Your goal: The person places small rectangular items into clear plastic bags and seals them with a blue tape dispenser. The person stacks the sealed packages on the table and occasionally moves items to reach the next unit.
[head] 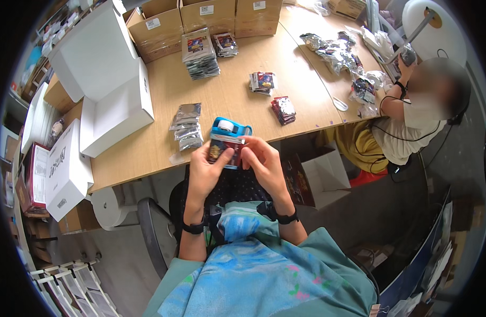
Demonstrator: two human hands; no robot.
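My left hand [206, 166] grips a dark red printed packet [221, 151] by its left side, thumb across the front. My right hand [263, 160] is at the packet's right edge, fingertips bent against its upper right corner; whether they pinch it is hard to tell. Right behind the packet, at the table's front edge, stands a blue tape dispenser [228, 126] with a white roll. To the left lies a row of overlapping silver packets [188, 123]. Small stacks of printed packets [263, 82] and red packets [284, 110] lie to the right on the wooden table [235, 95].
Cardboard boxes [211, 18] line the back, with a tall stack of packets [200, 55] before them. An open white box [116, 107] stands left. At right, a person [409, 115] sits by a pile of silver wrappers [338, 55]. An open box [322, 174] is below the table.
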